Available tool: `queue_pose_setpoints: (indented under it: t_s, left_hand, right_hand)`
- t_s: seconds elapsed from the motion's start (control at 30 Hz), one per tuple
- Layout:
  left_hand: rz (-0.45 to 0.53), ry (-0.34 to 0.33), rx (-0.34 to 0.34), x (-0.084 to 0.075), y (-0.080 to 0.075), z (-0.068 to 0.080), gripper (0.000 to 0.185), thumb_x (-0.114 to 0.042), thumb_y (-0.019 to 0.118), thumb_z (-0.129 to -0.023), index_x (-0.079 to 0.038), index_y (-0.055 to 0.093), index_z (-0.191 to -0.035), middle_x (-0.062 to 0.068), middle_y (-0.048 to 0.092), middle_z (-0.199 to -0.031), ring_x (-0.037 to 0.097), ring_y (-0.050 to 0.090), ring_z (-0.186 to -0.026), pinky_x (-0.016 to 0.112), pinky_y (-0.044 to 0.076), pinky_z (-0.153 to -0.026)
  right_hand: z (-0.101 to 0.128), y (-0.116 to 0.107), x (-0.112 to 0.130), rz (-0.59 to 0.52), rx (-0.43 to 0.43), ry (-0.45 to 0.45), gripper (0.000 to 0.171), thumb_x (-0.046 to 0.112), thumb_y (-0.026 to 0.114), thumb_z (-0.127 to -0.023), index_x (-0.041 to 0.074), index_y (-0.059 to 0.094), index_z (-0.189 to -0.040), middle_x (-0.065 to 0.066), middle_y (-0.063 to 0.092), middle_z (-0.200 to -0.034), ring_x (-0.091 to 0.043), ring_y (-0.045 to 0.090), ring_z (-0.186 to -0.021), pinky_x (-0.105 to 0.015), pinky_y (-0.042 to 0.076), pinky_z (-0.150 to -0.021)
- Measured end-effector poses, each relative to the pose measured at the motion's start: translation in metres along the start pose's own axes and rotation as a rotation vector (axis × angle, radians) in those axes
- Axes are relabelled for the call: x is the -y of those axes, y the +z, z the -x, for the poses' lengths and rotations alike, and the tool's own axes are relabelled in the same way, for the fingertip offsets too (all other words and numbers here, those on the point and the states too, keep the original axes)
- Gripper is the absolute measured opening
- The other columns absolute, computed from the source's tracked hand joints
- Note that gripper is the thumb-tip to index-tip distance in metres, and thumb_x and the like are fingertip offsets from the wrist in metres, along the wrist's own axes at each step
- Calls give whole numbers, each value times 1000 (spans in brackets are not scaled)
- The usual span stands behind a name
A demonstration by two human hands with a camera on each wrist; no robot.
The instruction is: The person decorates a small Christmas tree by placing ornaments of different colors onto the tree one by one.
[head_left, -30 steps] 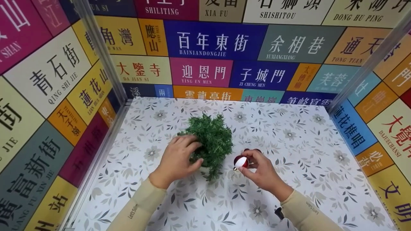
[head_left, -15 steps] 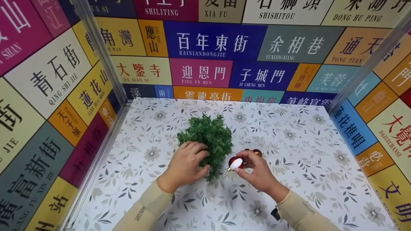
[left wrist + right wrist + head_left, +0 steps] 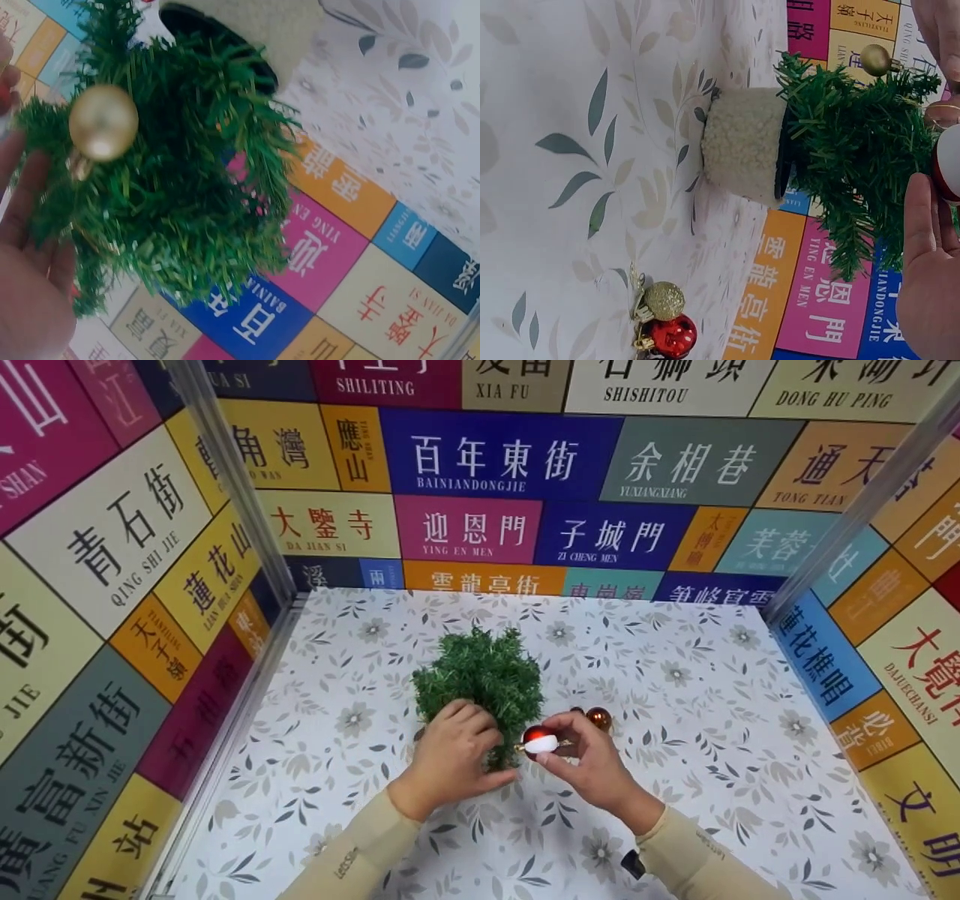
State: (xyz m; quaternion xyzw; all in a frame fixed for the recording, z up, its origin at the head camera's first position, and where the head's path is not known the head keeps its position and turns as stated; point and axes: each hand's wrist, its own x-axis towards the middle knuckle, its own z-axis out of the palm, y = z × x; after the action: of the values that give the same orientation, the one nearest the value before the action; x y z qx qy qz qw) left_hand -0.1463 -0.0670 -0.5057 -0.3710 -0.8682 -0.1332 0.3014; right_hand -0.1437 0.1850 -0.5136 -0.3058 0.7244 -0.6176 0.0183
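A small artificial Christmas tree [image 3: 480,667] stands in a cream, fleecy pot [image 3: 742,142]. On one of its branches hangs a matte gold bauble [image 3: 103,122]. My left hand [image 3: 457,750] is at the tree's near side, its fingers among the front branches and its thumb stretched out to the right. In the left wrist view, those fingers [image 3: 28,187] look extended beside the greenery. Right of the tree, my right hand [image 3: 592,757] pinches a red and white bauble [image 3: 540,740] between thumb and fingers. The bauble's gold cap points left, close to my left hand.
Beyond my right hand a shiny coppery bauble [image 3: 598,718] lies on the table. The right wrist view has a glittery gold bauble [image 3: 664,300] touching a shiny red bauble [image 3: 673,335]. Sign-printed panels [image 3: 495,457] enclose the floral-patterned table [image 3: 360,660] at the back and sides.
My right hand has carried the red and white bauble left toward the tree, its white side turning downward. My left hand has shifted right and nearer to me along the branches.
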Motion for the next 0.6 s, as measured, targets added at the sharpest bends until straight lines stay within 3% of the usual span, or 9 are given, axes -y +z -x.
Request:
queue_pose_setpoints:
  t_s: [0.13,0.37,0.6]
  left_hand:
    - [3,-11,-34,-5,5,0,50,-65,65,-84,-16,69,-74,-3,64,-84,19,60,-86,41,43,-99]
    - [54,2,-94,-8,7,-1,19,-30,73,-85,-17,69,-73,-3,65,-84,20,61,-87,40,44,-98]
    - [91,-6,-158,-8,7,-1,11,-22,72,-84,-16,71,-75,-2,67,-83,20,62,-85,41,44,-97]
  right_hand:
    - [0,1,-11,-17,-10,27,37,-3,68,-91,-1,53,-126,-18,60,-118,-28,63,-103,-40,56,-82]
    - [2,0,-14,-24,-25,44,37,-2,68,-92,0,54,-126,-17,61,-118,-29,63,-103,-41,56,-82]
    - [5,3,2,-37,-20,60,35,-1,67,-93,-7,52,-124,-19,61,-116,-27,64,-102,-38,56,-81]
